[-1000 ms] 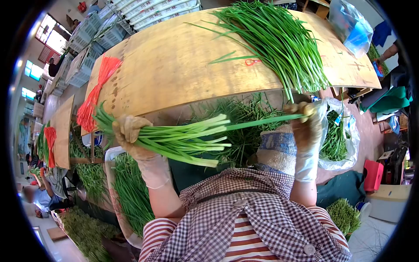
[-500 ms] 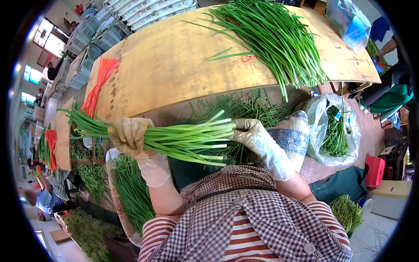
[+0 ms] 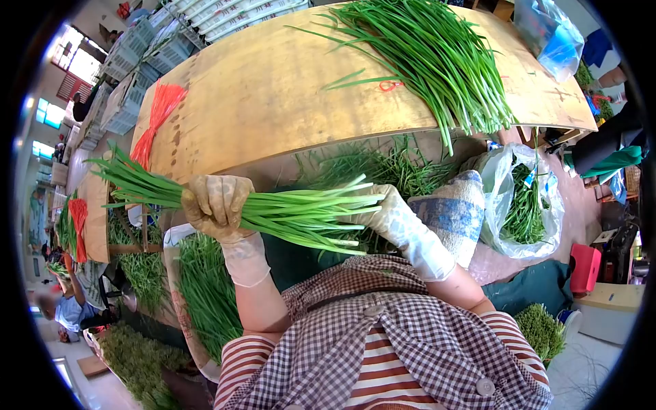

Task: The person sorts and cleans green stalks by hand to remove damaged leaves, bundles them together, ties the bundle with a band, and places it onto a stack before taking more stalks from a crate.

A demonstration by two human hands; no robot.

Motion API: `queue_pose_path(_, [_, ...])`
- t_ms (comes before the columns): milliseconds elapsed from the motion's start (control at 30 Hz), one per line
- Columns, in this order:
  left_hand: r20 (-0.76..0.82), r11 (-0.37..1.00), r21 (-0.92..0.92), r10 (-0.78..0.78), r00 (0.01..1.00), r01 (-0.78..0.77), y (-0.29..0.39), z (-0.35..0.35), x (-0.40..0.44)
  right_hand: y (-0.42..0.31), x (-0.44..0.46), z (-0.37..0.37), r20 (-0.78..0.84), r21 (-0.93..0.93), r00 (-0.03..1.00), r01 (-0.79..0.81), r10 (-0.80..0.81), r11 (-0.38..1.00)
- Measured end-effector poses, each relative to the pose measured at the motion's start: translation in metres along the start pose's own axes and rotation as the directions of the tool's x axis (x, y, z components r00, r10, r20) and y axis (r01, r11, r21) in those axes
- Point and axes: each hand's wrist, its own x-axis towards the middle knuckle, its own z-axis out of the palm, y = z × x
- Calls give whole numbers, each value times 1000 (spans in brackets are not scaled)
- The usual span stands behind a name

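Note:
My left hand (image 3: 220, 207), in a stained pale glove, is closed round a bunch of garlic chives (image 3: 301, 213). The leaf tips point left and the pale stem ends point right. At those stem ends is my gloved right hand (image 3: 386, 213), its fingers curled and partly hidden behind the stalks. What it grips, if anything, does not show. Beyond my hands, a larger pile of garlic chives (image 3: 430, 61) lies on the wooden table (image 3: 273, 89), with a small red tie (image 3: 391, 86) beside it.
Red plastic strips (image 3: 160, 119) hang over the table's left end. Loose greens (image 3: 383, 167) lie below its near edge. At right stands a clear bag (image 3: 495, 205) of greens; at left, a container of long chives (image 3: 208, 287). Other people work at both sides.
My left hand and the bunch have shifted slightly right and up. The stem ends now overlap my right hand more. The person at the right edge has moved.

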Motion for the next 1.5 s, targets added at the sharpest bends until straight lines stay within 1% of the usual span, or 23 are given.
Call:
queue_pose_path(100, [16, 999, -38, -1, 1000, 1, -1, 1, 0, -1, -2, -1, 46, -8, 993, 111, -110, 994])
queue_pose_path(233, [-13, 986, -160, 48, 999, -50, 3, 2, 2, -6, -7, -3, 95, 251, 993, 46, -72, 967])
queue_pose_path(300, [-24, 981, -176, 72, 997, -75, 9, 2, 3, -4, -11, -17, 76, 46, 997, -31, 28, 998])
queue_pose_path(367, [-10, 981, -175, 81, 997, -81, 21, -1, 5, -9, -21, -35, 35, -10, 992, 122, -121, 993])
queue_pose_path(433, [-57, 971, -200, 126, 990, -135, 31, 5, 6, 8, -23, -62, -94, 91, 994, 56, -47, 994])
queue_pose_path(467, [-66, 964, -217, 144, 987, -155, 35, 7, 6, 12, -24, -68, -345, 54, 936, -61, 76, 997])
queue_pose_path(533, [-96, 966, -188, 164, 982, -180, 43, 10, 8, 36, -16, -76, -543, -203, 836, -221, 79, 954])
queue_pose_path(567, [-91, 967, -173, 172, 981, -186, 41, 11, 9, 38, -18, -75, -505, -256, 861, -220, 64, 941])
queue_pose_path(600, [-89, 968, -159, 180, 980, -192, 35, 13, 10, 42, -21, -68, -323, -131, 945, -87, 41, 988])
queue_pose_path(633, [-88, 970, -145, 182, 979, -194, 30, 15, 12, 23, -23, -43, -139, 25, 990, 20, -16, 999])
queue_pose_path(700, [-97, 987, -94, 120, 988, -129, 27, 8, 11, 0, -22, -10, 37, 244, 999, -8, -1, 970])
queue_pose_path(767, [-150, 997, 12, 73, 986, -72, 14, 9, 12, -10, -19, 8, 4, 398, 999, -45, 47, 916])
queue_pose_path(800, [-269, 991, 101, 107, 957, -82, 10, 10, 10, -9, -14, 10, -34, 471, 999, 22, -7, 882])
queue_pose_path(833, [-367, 981, 170, 151, 918, -93, 6, 11, 10, -16, -11, 11, -106, 431, 991, -24, 77, 902])
queue_pose_path(900, [-540, 949, 303, 251, 804, -92, 2, 12, 10, -19, -7, 8, -158, 305, 986, -9, 60, 952])
queue_pose_path(1000, [-586, 943, 318, 272, 763, -92, 5, 1, 4, -11, -6, 7, -135, 250, 990, 62, -29, 966])
queue_pose_path(1100, [-653, 950, 304, 263, 710, -73, 3, 3, 1, -10, -4, 10, -250, 41, 960, 143, -128, 989])
queue_pose_path(1133, [-672, 953, 297, 257, 695, -65, 1, 5, 2, -12, -3, 8, -247, 79, 963, 128, -105, 989])
queue_pose_path(1233, [-699, 937, 345, 292, 653, -49, -3, 11, 5, -13, 0, 2, -96, 280, 993, 95, -70, 955])
queue_pose_path(1333, [-714, 938, 342, 300, 633, -58, -6, 11, 6, -22, -1, 5, -32, 220, 998, -46, 55, 974])
queue_pose_path(1433, [-692, 946, 323, 259, 674, -31, -8, 8, 3, -16, 0, 10, -23, -112, 999, -37, 34, 993])
queue_pose_path(1467, [-697, 942, 334, 265, 666, -24, -7, 8, 3, -18, 0, 12, -18, -124, 997, 77, -79, 989])
queue_pose_path(1500, [-702, 938, 345, 271, 659, -18, -3, 9, 3, -15, 0, 9, -14, -111, 997, 77, -79, 991])
